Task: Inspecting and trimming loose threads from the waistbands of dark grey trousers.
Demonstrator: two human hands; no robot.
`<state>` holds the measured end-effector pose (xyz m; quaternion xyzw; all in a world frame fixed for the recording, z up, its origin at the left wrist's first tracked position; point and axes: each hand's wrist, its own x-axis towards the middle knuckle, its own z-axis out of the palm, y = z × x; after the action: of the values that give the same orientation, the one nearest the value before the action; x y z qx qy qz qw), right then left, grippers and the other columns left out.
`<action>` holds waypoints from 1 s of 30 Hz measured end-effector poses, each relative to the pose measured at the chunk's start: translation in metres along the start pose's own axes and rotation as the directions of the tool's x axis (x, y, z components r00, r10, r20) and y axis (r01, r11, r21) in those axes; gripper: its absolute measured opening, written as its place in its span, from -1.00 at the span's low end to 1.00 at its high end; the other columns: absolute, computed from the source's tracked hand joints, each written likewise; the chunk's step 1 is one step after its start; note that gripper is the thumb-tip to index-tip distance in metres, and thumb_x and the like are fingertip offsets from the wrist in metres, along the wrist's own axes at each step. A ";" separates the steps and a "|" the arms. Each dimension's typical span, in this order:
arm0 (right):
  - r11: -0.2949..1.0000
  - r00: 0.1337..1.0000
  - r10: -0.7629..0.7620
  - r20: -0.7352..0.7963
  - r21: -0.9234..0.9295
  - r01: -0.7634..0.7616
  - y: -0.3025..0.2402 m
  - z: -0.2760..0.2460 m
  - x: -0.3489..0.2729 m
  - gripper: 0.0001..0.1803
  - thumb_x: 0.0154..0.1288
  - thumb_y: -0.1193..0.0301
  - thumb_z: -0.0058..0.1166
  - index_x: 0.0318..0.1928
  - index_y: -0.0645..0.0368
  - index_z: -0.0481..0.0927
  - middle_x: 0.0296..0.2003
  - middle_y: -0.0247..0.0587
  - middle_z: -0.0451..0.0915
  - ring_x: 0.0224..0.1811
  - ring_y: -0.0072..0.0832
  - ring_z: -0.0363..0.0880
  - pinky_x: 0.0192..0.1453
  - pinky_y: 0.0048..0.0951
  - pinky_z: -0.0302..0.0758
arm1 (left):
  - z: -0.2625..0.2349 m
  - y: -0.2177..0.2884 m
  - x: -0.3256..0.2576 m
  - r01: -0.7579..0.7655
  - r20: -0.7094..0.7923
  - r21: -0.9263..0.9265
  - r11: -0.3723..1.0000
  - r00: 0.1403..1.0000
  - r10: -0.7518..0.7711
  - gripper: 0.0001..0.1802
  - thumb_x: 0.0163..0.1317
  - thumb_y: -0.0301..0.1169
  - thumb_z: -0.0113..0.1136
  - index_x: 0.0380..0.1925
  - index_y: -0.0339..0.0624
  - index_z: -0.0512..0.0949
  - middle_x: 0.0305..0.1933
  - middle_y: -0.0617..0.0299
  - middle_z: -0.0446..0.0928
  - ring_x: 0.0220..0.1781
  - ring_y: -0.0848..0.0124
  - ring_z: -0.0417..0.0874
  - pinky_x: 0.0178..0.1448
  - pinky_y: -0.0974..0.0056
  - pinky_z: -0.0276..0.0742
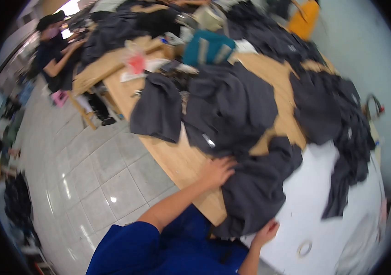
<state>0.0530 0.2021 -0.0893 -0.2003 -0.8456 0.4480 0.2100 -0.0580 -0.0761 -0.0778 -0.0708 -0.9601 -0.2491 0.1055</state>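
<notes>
A dark grey garment (257, 195) lies spread over the near end of the wooden table, one side hanging past the edge toward me. My left hand (218, 172) rests on its upper left edge, fingers stretched out over the cloth and table. By the lower right edge of the same garment is my right hand (266, 233), over the white surface. Its fingers are curled, and whatever they may hold cannot be made out. Just beyond my left hand lies a larger dark grey garment (232, 105) with a small white label. Another dark grey piece (157, 107) sits left of it.
The wooden table (172, 158) runs away to the upper left. More dark garments (337, 110) are heaped at the right. A ring of tape (304, 248) lies on the white surface (305, 192). A teal bundle (208, 48) sits farther back. A co-worker (58, 52) works at the far left.
</notes>
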 end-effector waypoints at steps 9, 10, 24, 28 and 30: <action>0.961 0.995 -0.006 -0.098 0.275 0.033 0.005 0.012 0.003 -0.73 0.44 0.33 -0.07 -0.33 0.29 0.41 -0.50 -0.42 0.39 -0.44 -0.67 0.26 -0.36 -0.61 0.28 | 0.009 -0.015 0.008 -0.065 -0.097 -0.069 0.995 0.994 0.058 -0.61 0.26 -0.13 0.04 0.03 0.02 0.55 0.17 0.30 0.48 0.04 0.29 0.52 0.01 0.19 0.28; 0.963 0.994 0.006 -0.111 0.270 0.025 0.008 0.008 0.000 -0.73 0.44 0.33 -0.07 -0.33 0.29 0.41 -0.50 -0.42 0.39 -0.44 -0.67 0.26 -0.36 -0.61 0.28 | 0.008 -0.017 0.006 -0.045 -0.062 -0.202 0.978 0.998 0.033 -0.63 0.25 -0.12 0.06 -0.05 -0.04 0.59 0.15 0.29 0.50 0.04 0.28 0.52 0.03 0.21 0.26; 0.425 0.980 -0.159 0.120 0.904 -0.042 -0.097 -0.040 0.001 -0.68 0.54 0.19 -0.36 -0.27 0.12 0.34 -0.26 -0.31 0.46 -0.16 -0.56 0.43 0.04 -0.48 0.37 | -0.041 -0.026 -0.057 0.394 0.422 -0.906 -0.158 0.876 -0.234 -0.68 0.40 -0.27 0.00 -0.07 -0.31 0.54 -0.03 0.16 0.57 -0.06 0.49 0.58 0.00 0.44 0.46; 0.367 0.962 0.260 0.079 0.914 -0.174 -0.124 -0.032 0.011 -0.62 0.52 0.14 -0.29 -0.06 0.20 0.42 -0.17 -0.25 0.51 -0.08 -0.50 0.47 0.09 -0.44 0.38 | -0.117 0.011 -0.042 0.475 0.565 -0.810 -0.344 0.788 -0.244 -0.72 0.43 -0.25 -0.07 -0.03 -0.18 0.47 -0.12 0.16 0.59 -0.15 0.45 0.64 -0.09 0.44 0.52; 0.319 0.928 0.313 0.201 0.899 -0.302 -0.106 -0.033 0.027 -0.60 0.51 0.14 -0.26 0.01 0.21 0.42 -0.12 -0.23 0.52 -0.04 -0.48 0.47 0.10 -0.44 0.38 | -0.109 -0.017 -0.036 0.429 0.475 -0.787 -0.443 0.880 0.007 -0.74 0.43 -0.25 -0.08 -0.04 -0.14 0.44 -0.12 0.15 0.59 -0.15 0.46 0.64 -0.10 0.44 0.52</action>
<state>0.0326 0.1837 0.0218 -0.2091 -0.4003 0.8694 0.2006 -0.0082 -0.1472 -0.0009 0.0421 -0.3139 -0.9307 -0.1830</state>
